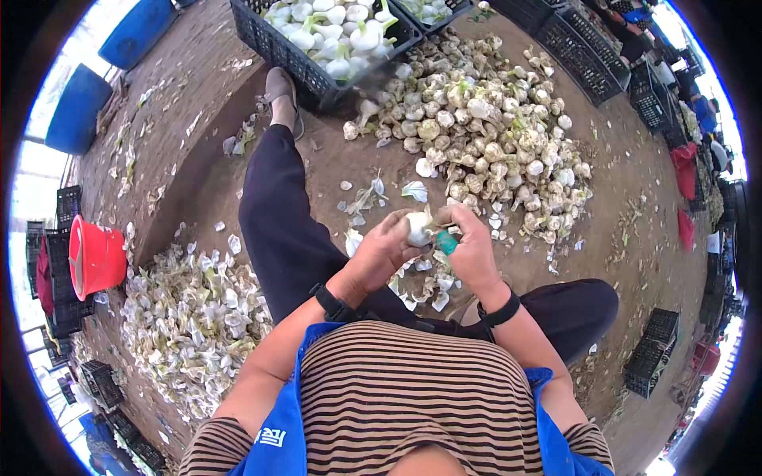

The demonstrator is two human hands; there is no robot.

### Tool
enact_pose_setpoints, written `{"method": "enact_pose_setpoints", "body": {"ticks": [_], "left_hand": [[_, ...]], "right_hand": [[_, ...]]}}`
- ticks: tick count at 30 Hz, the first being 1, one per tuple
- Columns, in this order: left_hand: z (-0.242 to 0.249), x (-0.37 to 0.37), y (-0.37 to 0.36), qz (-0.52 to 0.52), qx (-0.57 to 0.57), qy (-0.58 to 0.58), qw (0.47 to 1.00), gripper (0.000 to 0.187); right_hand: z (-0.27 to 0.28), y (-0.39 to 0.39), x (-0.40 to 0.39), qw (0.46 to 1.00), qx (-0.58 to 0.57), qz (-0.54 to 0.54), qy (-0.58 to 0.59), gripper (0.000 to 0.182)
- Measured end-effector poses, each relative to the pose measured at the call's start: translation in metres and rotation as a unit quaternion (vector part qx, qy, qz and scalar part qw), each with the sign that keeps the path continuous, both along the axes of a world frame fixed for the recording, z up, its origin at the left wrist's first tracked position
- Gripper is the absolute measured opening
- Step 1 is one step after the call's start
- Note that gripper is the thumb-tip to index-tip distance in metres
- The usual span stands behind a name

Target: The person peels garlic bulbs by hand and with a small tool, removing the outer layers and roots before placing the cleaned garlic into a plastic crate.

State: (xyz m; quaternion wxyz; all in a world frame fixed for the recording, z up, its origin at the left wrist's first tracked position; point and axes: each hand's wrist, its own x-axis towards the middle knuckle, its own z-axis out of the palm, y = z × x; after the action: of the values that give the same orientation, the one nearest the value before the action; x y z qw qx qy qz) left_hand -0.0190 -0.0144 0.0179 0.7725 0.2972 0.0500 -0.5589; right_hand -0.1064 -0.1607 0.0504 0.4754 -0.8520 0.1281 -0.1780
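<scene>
Floor [325, 170] here is brown and earthy-looking, papery skins scattered all over, in a big space with bright white light on both sides. Use the heap of dirty garlic [492, 135] as the landmark. The garlic bulb [419, 228] in play is just off the heap's near left side, held up in front of the person: left hand [379, 254] is pinching it, right hand [472, 246] is curled right up by its other side with something teal [447, 242] on it, can't tell if it's gripping. A black crate [294, 59] of clean white bulbs sits by the heap's far left edge. Well left of the heap: a pile of peelings [190, 325], then a red bucket [99, 254] and a blue barrel [78, 111]. More dark crates [583, 55] stand to its right. As for writing, there's a white mark [271, 436] on the blue apron [278, 460], nearer than the heap, too small and warped to read for sure.
</scene>
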Motion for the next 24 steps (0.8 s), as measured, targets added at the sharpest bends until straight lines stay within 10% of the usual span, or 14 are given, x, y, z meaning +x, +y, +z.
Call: {"method": "enact_pose_setpoints", "body": {"ticks": [7, 11, 13, 16, 19, 24], "left_hand": [[-0.002, 0.001, -0.005, 0.015, -0.019, -0.023, 0.999, 0.051], [0.009, 0.003, -0.001, -0.017, -0.046, -0.002, 0.999, 0.058], [0.008, 0.002, 0.001, -0.025, -0.056, -0.009, 0.998, 0.055], [-0.008, 0.004, 0.001, -0.024, -0.007, -0.031, 0.999, 0.045], [-0.011, 0.008, 0.002, 0.022, 0.054, -0.019, 0.998, 0.043], [-0.010, -0.002, -0.002, 0.022, 0.049, -0.033, 0.998, 0.039]], "right_hand": [[-0.032, -0.006, -0.006, 0.957, 0.254, -0.119, 0.078, 0.013], [-0.065, -0.044, -0.009, 0.954, 0.104, -0.268, 0.088, 0.009], [-0.049, -0.054, -0.014, 0.931, 0.206, -0.284, 0.103, 0.013], [-0.046, -0.032, -0.028, 0.971, -0.003, 0.002, 0.241, 0.037], [-0.051, -0.013, -0.031, 0.975, -0.077, 0.193, 0.084, 0.042], [-0.017, 0.001, -0.010, 0.993, 0.080, -0.032, 0.078, 0.026]]}}
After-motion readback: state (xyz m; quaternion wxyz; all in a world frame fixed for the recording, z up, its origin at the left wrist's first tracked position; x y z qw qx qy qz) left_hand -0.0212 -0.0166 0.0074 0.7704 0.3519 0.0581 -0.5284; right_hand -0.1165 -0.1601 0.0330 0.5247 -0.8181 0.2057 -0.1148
